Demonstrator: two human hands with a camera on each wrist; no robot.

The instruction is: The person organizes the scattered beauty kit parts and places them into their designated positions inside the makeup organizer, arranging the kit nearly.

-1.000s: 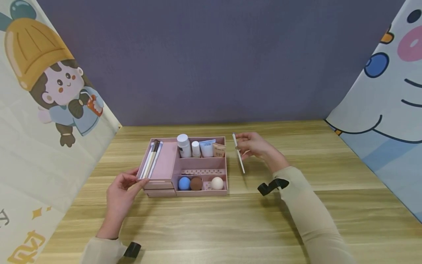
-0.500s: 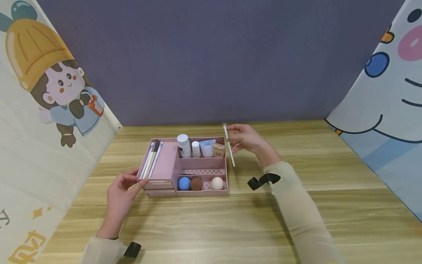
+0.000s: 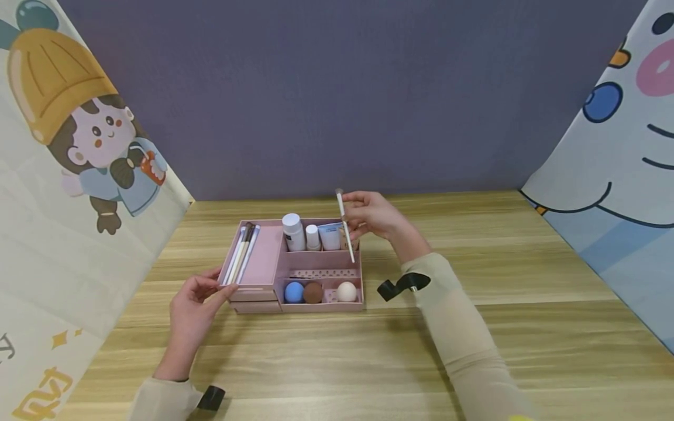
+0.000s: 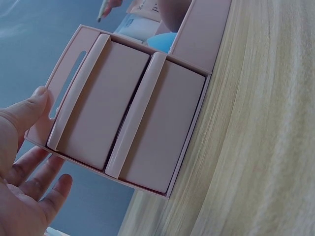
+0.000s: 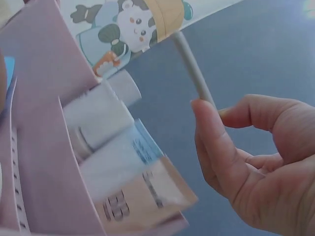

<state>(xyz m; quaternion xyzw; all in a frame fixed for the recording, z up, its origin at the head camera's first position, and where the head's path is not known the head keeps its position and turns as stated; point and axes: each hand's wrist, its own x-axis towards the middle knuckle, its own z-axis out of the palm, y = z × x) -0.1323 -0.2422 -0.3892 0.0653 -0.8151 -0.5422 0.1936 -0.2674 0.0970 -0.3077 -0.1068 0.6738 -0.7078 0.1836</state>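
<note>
A makeup brush (image 3: 348, 241) with a white handle is pinched between the thumb and fingers of my right hand (image 3: 375, 214). That hand is raised over the back right corner of a pink desk organizer (image 3: 270, 257), and the brush slants in front of the tubes there. My left hand (image 3: 191, 307) grips the organizer's front left corner; in the left wrist view its thumb lies on the slotted top edge above two drawers (image 4: 106, 103). Several brushes (image 3: 240, 254) lie in the shallow top tray near that hand. In the right wrist view the brush handle (image 5: 192, 66) points up and left.
The back compartment holds a white-capped bottle (image 3: 293, 234), a smaller white bottle (image 3: 313, 238), a blue-white tube (image 3: 330, 237) and a beige tube (image 5: 147, 199). Blue (image 3: 294, 293), brown (image 3: 313, 293) and cream (image 3: 346, 292) balls sit in front. A dark partition (image 3: 337, 99) stands behind the table.
My right hand has moved left with the brush, from beside the organizer to above its back right corner. My left hand and the organizer have stayed in place.
</note>
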